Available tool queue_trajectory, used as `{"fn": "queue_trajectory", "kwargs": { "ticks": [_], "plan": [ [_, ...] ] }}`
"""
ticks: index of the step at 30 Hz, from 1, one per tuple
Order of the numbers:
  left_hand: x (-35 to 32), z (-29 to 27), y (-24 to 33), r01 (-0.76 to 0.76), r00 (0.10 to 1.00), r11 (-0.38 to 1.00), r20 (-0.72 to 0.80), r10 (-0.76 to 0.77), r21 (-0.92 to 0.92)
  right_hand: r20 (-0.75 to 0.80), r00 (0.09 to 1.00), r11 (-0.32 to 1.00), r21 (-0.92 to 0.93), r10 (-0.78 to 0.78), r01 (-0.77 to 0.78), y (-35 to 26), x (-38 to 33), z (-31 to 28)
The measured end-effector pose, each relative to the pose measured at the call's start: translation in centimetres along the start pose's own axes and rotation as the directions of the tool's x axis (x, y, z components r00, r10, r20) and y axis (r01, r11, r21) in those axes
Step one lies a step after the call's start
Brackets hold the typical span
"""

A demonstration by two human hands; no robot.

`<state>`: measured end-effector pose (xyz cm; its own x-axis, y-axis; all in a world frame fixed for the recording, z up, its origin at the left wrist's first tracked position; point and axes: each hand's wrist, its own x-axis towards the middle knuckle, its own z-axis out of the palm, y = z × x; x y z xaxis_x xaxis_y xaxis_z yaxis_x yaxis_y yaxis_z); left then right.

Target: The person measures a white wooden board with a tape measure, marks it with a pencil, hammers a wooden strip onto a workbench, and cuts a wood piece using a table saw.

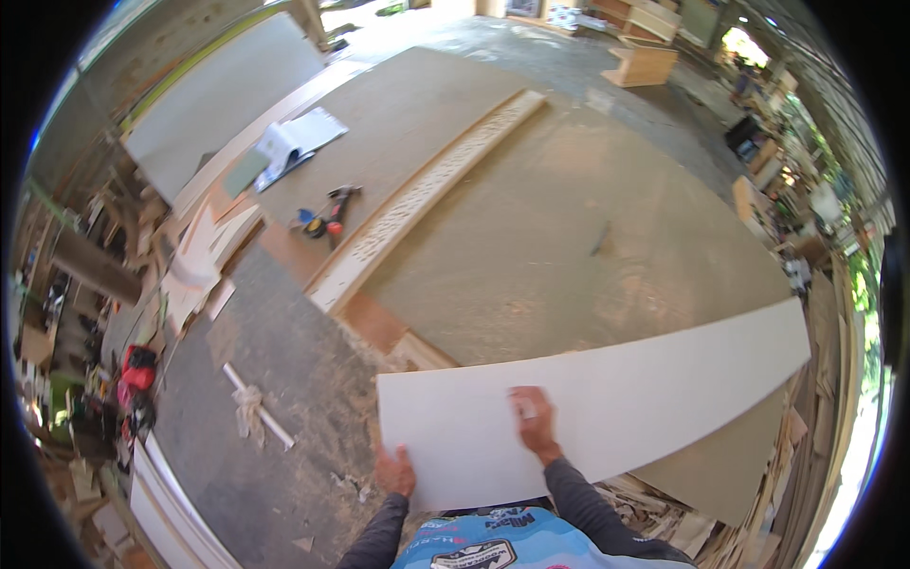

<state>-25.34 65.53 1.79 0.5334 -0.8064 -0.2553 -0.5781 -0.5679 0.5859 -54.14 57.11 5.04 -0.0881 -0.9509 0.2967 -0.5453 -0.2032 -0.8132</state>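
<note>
A worker in dark sleeves and a blue shirt [502, 541] bends over a white board [645, 389], which lies lengthwise before the body, across the near edge of a broad table [588, 209]. The left hand [395, 471] sits at the board's left edge, its forearm angled up from below; whether its fingers clamp the underside cannot be told. The right hand [536, 419] is on the board's face, left of its middle, forearm slanting in from the lower right, fingers bent and drawn together; a pale patch shows among them, but whether they grip something cannot be told. Beyond, a long channel [427, 204] lies slantwise on the table, with a hammer [341, 194] beside it.
</note>
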Motion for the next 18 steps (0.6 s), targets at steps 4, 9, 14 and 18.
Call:
{"fn": "queue_trajectory", "kwargs": {
  "ticks": [4,9,14,18],
  "plan": [
    [0.4,-0.3,-2.6,-0.193,0.98,0.971,-0.08,0.183,-0.141,-0.702,0.594,0.843,0.015,0.392,-0.538,9.3,-5.2,-15.4],
    [-1.8,-0.1,-4.8,-0.146,0.986,0.968,-0.113,0.124,-0.204,-0.939,0.205,0.501,-0.042,0.276,-0.865,20.6,-18.5,-28.3],
    [-1.5,-1.7,-6.1,-0.121,0.978,0.989,-0.179,0.104,-0.085,-0.789,-0.044,0.485,0.42,0.613,-0.767,22.9,-23.4,-31.4],
    [-2.7,-5.9,-4.9,-0.14,0.964,0.976,-0.249,0.096,-0.164,-0.394,0.227,0.426,0.898,0.891,-0.114,19.7,-18.0,-33.8]
  ]
}}
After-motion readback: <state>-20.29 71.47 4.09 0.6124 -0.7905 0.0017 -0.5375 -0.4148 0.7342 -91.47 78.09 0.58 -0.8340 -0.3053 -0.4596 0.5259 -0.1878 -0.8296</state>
